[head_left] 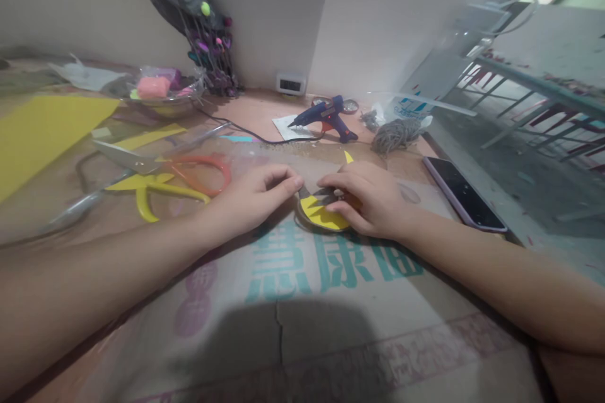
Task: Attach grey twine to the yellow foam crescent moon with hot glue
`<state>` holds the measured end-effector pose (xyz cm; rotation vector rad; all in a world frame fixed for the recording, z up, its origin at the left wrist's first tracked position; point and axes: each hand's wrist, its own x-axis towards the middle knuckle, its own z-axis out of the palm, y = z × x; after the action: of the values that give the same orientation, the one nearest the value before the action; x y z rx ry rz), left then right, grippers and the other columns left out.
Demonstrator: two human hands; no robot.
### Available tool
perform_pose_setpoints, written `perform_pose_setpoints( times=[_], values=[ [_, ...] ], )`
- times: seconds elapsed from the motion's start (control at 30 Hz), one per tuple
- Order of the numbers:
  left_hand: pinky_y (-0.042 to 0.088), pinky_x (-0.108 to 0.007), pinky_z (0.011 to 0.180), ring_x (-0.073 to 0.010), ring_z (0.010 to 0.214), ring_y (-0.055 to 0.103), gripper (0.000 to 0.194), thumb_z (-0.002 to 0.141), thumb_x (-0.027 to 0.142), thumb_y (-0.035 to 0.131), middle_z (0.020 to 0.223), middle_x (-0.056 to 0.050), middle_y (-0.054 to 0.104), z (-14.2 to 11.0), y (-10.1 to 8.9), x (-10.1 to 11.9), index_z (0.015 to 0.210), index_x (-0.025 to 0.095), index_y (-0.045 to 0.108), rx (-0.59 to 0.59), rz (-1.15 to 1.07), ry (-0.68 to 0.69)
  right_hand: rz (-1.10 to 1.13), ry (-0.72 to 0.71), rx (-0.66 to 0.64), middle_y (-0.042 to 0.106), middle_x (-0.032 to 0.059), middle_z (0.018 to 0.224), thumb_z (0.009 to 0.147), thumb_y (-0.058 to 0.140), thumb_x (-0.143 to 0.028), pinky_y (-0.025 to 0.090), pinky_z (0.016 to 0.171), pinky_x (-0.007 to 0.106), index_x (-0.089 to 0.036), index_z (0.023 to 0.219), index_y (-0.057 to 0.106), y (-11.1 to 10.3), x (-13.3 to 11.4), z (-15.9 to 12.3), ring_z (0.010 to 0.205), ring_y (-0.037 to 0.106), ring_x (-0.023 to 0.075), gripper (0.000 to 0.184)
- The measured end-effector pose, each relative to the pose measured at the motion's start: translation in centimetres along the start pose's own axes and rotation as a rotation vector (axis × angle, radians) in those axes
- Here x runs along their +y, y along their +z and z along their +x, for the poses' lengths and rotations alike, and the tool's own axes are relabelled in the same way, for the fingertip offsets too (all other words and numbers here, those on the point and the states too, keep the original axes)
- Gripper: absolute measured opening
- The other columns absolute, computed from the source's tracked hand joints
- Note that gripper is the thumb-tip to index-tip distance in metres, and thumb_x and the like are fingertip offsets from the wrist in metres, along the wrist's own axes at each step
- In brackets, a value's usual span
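Observation:
My right hand lies curled over a small yellow foam piece that sits on a dark round base, its fingers pressing on the top of the piece. My left hand rests just to the left, fingers bent and held together, their tips touching the left edge of the same piece. A small yellow tip pokes up behind my right hand. Both hands work on a printed sack cloth with teal characters.
Two pairs of scissors, orange-handled and yellow-handled, lie to the left. Yellow foam sheets lie at far left. A blue glue gun stands behind, beside a twine bundle. A phone lies at right.

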<state>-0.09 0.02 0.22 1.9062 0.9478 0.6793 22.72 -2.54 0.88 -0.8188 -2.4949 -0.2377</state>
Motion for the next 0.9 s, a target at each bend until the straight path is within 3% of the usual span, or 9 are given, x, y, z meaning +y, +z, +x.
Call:
perform_pose_setpoints(
  times=[0.13, 0.33, 0.47, 0.6, 0.9],
  values=[
    [0.036, -0.025, 0.056, -0.0115, 0.060, 0.047, 0.034, 0.090, 0.043, 0.046, 0.065, 0.002, 0.053, 0.10, -0.01, 0.13, 0.072, 0.017, 0.056, 0.036, 0.014, 0.014, 0.026, -0.033, -0.044, 0.067, 0.0101, 0.093, 0.092, 0.050, -0.042, 0.043, 0.073, 0.030, -0.013, 0.099, 0.060, -0.10, -0.42, 0.00, 0.082, 0.060, 0.0187, 0.032],
    [0.037, -0.025, 0.056, -0.0120, 0.060, 0.048, 0.036, 0.090, 0.045, 0.045, 0.065, 0.001, 0.054, 0.00, -0.05, 0.20, 0.070, 0.017, 0.057, 0.020, -0.004, 0.016, -0.033, 0.006, -0.070, 0.065, 0.0054, 0.074, 0.093, 0.049, -0.043, 0.037, 0.063, 0.028, -0.014, 0.093, 0.062, 0.11, -0.39, 0.19, 0.069, 0.058, 0.0165, 0.032],
    [0.039, -0.025, 0.058, -0.0131, 0.062, 0.051, 0.041, 0.092, 0.047, 0.040, 0.067, 0.000, 0.058, -0.05, -0.07, 0.16, 0.078, 0.017, 0.064, 0.015, -0.031, 0.021, -0.059, 0.010, -0.067, 0.065, 0.0057, 0.076, 0.093, 0.049, -0.042, 0.036, 0.064, 0.029, -0.014, 0.094, 0.062, 0.11, -0.25, 0.15, 0.070, 0.057, 0.0172, 0.030],
    [0.043, -0.025, 0.065, -0.0149, 0.073, 0.057, 0.030, 0.087, 0.045, 0.052, 0.078, 0.000, 0.066, -0.01, -0.04, 0.36, 0.088, 0.019, 0.068, 0.010, 0.009, -0.002, -0.064, 0.017, -0.067, 0.066, 0.0058, 0.078, 0.093, 0.050, -0.041, 0.037, 0.066, 0.028, -0.014, 0.095, 0.062, 0.16, -0.16, 0.02, 0.071, 0.057, 0.0175, 0.030],
    [0.041, -0.024, 0.058, -0.0128, 0.065, 0.055, 0.028, 0.087, 0.042, 0.050, 0.076, 0.000, 0.065, -0.13, 0.01, 0.16, 0.086, 0.018, 0.065, -0.024, 0.043, -0.016, -0.049, -0.008, -0.078, 0.064, 0.0050, 0.074, 0.093, 0.049, -0.042, 0.036, 0.063, 0.028, -0.013, 0.094, 0.062, 0.14, -0.29, 0.26, 0.068, 0.057, 0.0166, 0.032]
  ],
)
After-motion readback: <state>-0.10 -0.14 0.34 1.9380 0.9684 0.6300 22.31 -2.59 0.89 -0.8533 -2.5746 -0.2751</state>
